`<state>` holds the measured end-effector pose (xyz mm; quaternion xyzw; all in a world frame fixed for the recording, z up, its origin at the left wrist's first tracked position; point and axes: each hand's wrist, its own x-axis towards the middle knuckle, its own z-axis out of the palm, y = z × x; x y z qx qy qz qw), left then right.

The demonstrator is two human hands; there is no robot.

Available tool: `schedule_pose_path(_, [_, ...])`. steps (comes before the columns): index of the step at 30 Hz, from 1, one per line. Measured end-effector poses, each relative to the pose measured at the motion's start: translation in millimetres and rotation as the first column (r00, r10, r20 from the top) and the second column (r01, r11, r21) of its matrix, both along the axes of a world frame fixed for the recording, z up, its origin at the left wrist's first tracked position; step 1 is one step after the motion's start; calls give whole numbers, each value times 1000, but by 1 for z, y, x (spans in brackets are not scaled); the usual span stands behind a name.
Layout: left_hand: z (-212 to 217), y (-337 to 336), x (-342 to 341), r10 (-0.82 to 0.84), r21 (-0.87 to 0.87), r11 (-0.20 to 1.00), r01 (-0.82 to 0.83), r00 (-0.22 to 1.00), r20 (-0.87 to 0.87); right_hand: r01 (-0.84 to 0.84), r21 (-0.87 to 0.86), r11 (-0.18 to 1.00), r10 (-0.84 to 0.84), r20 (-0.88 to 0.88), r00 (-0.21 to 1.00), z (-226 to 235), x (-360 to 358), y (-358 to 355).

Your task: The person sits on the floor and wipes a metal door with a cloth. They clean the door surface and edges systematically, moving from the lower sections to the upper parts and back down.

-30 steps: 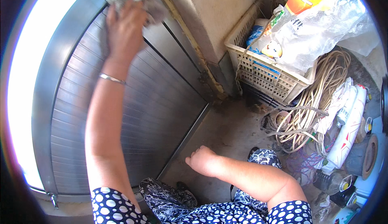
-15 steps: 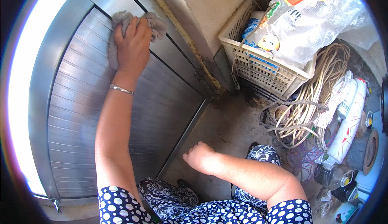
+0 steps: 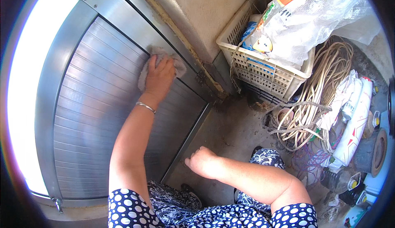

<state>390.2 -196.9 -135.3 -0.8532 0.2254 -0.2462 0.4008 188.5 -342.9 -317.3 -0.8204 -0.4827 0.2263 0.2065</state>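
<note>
My left hand (image 3: 159, 76) presses a grey cloth (image 3: 177, 67) flat against the ribbed metal door panel (image 3: 94, 117), near the panel's upper right corner. A thin bracelet circles that wrist. My right hand (image 3: 201, 162) is curled into a loose fist and rests knuckles down on the concrete floor (image 3: 230, 129), beside the door's bottom frame. It holds nothing.
A white plastic crate (image 3: 263, 67) with packets and a clear plastic bag stands by the wall corner. A coil of pale cable (image 3: 325, 92), white tubes (image 3: 356, 121), bottles and tape rolls lie at the right. The door's metal frame (image 3: 53, 84) curves along the left.
My left hand has slid the cloth down and to the right across the panel. My right hand has stayed on the floor.
</note>
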Motion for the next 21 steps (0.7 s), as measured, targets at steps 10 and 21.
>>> schedule_pose_path(10, [175, 12, 3, 83, -66, 996, -56, 829, 553, -224, -111, 968, 215, -90, 972, 91, 26, -31])
schedule_pose_path(21, [55, 19, 0, -59, -135, 986, 98, 962, 265, -278, -143, 950, 293, 91, 952, 102, 27, -30])
